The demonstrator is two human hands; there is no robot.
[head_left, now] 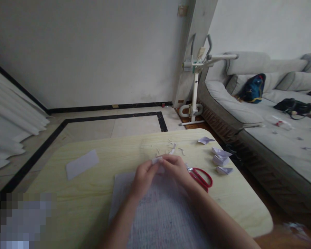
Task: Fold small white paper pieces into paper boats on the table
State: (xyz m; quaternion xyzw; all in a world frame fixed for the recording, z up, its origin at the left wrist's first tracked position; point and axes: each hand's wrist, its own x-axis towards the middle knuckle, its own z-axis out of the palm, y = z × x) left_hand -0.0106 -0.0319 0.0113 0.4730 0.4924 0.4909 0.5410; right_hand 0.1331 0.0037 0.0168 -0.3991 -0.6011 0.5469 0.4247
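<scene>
Both of my hands meet over the far part of the table, pinching a small piece of white paper (157,160) between them. My left hand (143,178) grips its left side with thumb and fingers. On the other side my right hand (176,169) holds it, fingers curled; part of the paper is hidden behind them. Beneath my wrists lies a large sheet covered in writing (158,214). Red-handled scissors (203,178) rest just right of my right hand, their blades mostly hidden. Thin paper scraps (173,148) are scattered beyond my fingers.
Several folded paper shapes (221,155) stand along the table's right side. A blank white paper rectangle (82,164) lies at the left of the wooden table (75,207). Beyond are white exercise equipment (195,86), a grey sofa (238,107) with bags, and a white curtain (12,121).
</scene>
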